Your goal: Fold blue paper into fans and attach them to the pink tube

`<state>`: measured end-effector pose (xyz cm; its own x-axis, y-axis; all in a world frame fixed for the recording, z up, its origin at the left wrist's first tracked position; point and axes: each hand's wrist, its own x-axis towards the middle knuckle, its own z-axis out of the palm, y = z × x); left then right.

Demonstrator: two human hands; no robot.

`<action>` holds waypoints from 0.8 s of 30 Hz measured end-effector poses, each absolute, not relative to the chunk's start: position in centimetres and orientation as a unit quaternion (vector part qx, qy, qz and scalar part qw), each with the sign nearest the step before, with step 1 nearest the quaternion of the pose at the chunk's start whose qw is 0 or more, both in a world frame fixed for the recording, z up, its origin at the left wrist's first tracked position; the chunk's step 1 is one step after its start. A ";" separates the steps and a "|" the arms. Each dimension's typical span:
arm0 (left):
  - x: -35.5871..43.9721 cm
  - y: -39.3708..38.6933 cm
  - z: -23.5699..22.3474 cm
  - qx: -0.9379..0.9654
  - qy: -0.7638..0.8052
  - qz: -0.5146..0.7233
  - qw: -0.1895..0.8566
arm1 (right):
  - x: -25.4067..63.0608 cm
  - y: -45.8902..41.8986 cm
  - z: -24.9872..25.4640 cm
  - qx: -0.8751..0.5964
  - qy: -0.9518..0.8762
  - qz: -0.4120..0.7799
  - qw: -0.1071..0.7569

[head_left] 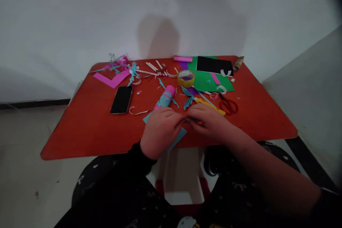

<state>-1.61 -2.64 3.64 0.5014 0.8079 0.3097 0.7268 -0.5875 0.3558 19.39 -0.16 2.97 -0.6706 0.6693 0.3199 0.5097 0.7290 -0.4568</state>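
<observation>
Near the table's front edge my left hand (161, 130) and my right hand (211, 120) meet fingertip to fingertip. Both are closed in a pinch around something small and dark, mostly hidden by the fingers. Light blue paper (178, 138) lies beneath my left hand. Just beyond that hand is a pink tube (169, 91) wrapped with fringed blue paper. A pleated blue paper piece (188, 99) lies beyond the fingertips. Next to my right hand is a yellow utility knife (217, 109), partly covered by the hand, with dark red-handled scissors (228, 104) further right.
A phone (121, 100) lies on the left of the red table (88, 128). A tape roll (186, 78) sits mid-table beside green paper (213, 86) and a black sheet (214, 65). Pink paper (113, 81) and paper scraps are scattered toward the wall (101, 17).
</observation>
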 end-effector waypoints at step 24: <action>1.2 -3.4 1.8 0.299 0.337 0.397 0.799 | 19.6 0.0 1.6 -0.270 -0.873 0.048 0.404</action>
